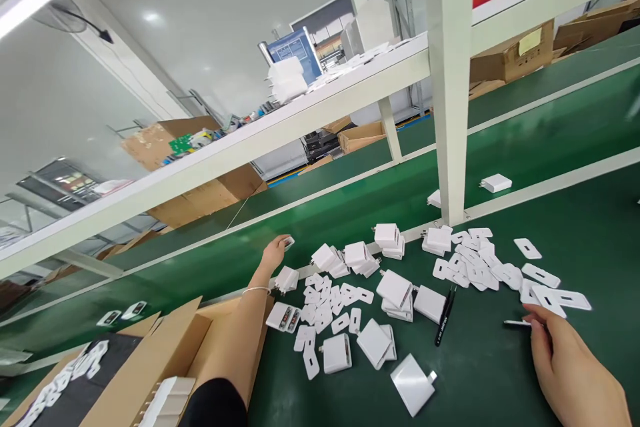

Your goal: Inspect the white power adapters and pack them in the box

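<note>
My left hand (275,253) reaches far out over the green belt and closes on a small white charger part (289,242) at the belt's rail. A thin bracelet is on that wrist. My right hand (570,363) rests low at the right and pinches a thin silver tool (516,323). Between the hands lie several white charger bodies (395,290) and several flat white cover plates (325,300) scattered on the green mat (500,373). A black pen (444,317) lies among them.
An open cardboard box (165,353) with white parts sits at the lower left. A white frame post (453,113) stands behind the pile, with a slanted shelf (300,113) above. One charger (496,183) lies on the far belt. Cardboard boxes sit beyond.
</note>
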Action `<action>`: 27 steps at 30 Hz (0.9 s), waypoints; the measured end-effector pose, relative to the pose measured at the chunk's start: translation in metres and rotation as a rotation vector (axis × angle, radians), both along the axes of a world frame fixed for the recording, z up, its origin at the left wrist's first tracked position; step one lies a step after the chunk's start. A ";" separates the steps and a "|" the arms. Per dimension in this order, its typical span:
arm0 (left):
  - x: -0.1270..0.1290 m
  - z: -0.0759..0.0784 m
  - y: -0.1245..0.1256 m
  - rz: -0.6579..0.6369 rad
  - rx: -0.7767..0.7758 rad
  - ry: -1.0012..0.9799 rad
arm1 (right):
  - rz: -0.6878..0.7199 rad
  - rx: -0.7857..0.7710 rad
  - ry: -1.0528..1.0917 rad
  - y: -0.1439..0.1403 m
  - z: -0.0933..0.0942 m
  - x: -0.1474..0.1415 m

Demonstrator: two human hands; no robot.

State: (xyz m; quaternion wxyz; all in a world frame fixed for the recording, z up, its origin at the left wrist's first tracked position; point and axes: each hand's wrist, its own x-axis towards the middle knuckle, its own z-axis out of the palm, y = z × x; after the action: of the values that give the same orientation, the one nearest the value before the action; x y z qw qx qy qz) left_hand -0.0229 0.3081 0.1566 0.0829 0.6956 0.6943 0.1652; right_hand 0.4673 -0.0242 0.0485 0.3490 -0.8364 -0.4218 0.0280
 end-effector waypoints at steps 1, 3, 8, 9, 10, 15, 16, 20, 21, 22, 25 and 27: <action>0.004 0.006 -0.006 -0.012 0.032 -0.072 | 0.007 -0.018 0.006 0.000 0.001 0.000; 0.013 0.020 -0.025 -0.068 0.090 -0.213 | 0.019 -0.035 0.014 0.002 0.004 0.001; 0.046 0.045 -0.101 -0.227 0.244 -0.477 | 0.046 -0.004 0.011 0.006 0.009 0.006; 0.054 0.049 -0.119 -0.258 0.275 -0.522 | 0.047 0.005 0.026 0.006 0.009 0.008; 0.062 0.053 -0.137 -0.302 0.315 -0.580 | 0.048 0.022 0.042 0.007 0.010 0.010; 0.088 0.070 -0.217 -0.578 0.473 -0.816 | 0.124 0.093 0.093 0.006 0.007 0.025; 0.091 0.072 -0.229 -0.597 0.482 -0.825 | 0.159 0.074 0.089 0.007 0.006 0.028; 0.099 0.075 -0.263 -0.571 0.496 -0.871 | 0.304 0.044 -0.004 0.008 -0.002 0.038; 0.100 0.075 -0.268 -0.550 0.485 -0.882 | 0.328 0.056 -0.022 0.008 -0.003 0.041; 0.102 0.076 -0.272 -0.531 0.469 -0.896 | 0.347 0.069 -0.034 0.008 -0.004 0.042; 0.107 0.077 -0.280 -0.482 0.421 -0.977 | 0.385 0.073 -0.042 0.005 -0.002 0.044; 0.109 0.078 -0.283 -0.456 0.390 -1.040 | 0.371 0.070 -0.051 0.001 0.003 0.040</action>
State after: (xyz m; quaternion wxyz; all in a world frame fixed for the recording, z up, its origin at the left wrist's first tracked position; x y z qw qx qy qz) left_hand 0.0861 0.0250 0.2344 0.3159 0.6574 0.3528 0.5862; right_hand 0.5069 -0.0229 0.0519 0.3558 -0.7320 -0.5783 0.0562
